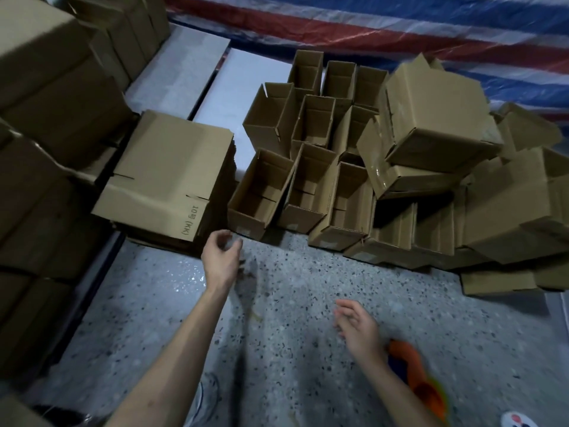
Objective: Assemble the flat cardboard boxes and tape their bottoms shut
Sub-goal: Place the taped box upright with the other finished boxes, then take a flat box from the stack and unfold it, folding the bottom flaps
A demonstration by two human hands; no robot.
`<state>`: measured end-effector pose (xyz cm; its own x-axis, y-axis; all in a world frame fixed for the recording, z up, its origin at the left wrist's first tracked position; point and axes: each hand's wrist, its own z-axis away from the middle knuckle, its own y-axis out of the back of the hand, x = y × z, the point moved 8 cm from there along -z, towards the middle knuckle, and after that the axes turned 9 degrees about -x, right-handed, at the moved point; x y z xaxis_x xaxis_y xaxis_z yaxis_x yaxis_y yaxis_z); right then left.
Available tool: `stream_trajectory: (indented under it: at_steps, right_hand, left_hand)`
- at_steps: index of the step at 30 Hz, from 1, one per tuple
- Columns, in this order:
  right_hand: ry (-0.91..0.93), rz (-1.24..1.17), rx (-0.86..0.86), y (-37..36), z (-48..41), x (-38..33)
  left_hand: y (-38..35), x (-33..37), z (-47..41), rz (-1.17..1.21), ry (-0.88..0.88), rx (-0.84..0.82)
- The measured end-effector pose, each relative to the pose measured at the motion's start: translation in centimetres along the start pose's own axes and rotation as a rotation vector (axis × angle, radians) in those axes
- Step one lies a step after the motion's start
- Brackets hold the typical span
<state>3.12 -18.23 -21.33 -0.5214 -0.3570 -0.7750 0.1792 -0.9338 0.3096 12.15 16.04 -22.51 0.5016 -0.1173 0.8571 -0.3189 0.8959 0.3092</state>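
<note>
While we look down at the speckled floor (292,318), big closed cartons (46,118) are piled along our far left. Just right of them lies the stack of flat boxes (166,177). The top sheet lies face up, with its slotted flap edge and printed mark turned toward us. Its long axis seems to run away from us, slanting a little to the right.

Our left hand (221,257) hovers just off that stack's near right corner, palm down. The fingers are loosely curled, and it holds nothing and touches nothing.

Right of the stack, the assembled boxes (308,180) stand crowded together with their mouths up and their long sides pointing away from us. Our right hand (357,325) hangs lower, over bare floor. Its fingers are relaxed and slightly spread, and it is also empty. A blurred orange thing (409,362) lies just beside its wrist, and we cannot tell what it is.

Farther right, upturned boxes (437,118) are heaped at tilted angles, and glossy tape shows on one. A red, white and blue striped tarp (400,26) runs behind everything.
</note>
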Motion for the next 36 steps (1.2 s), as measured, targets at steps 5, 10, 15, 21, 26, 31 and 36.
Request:
stream_trajectory:
  at_steps: [5,10,15,21,26,31,36]
  right_hand:
    - [0.018,-0.028,-0.025,-0.8,0.0,0.2]
    - [0.018,-0.059,-0.047,-1.2,0.7,0.4]
    - [0.001,-0.075,-0.034,-0.9,1.8,1.2]
    - [-0.026,-0.077,-0.037,-0.8,3.0,3.1]
    - [-0.023,-0.136,-0.041,-0.2,3.2,3.2]
    - [0.056,-0.041,-0.051,0.8,3.9,0.3]
    - [0.321,0.017,0.008,2.1,5.7,-6.3]
  left_hand:
    - [5.1,-1.6,1.8,0.236,0.122,0.278]
    - [6.3,-3.2,0.9,0.633,0.394,0.226]
    - [7.8,-1.9,0.7,0.592,0.317,0.264]
    - [9.3,2.1,2.2,0.893,0.139,0.279]
    - [13.1,8.3,5.6,0.824,-0.162,0.347]
    - [15.3,12.2,10.3,1.053,-0.314,0.255]
    - [15.8,12.7,14.5,0.882,-0.234,0.141]
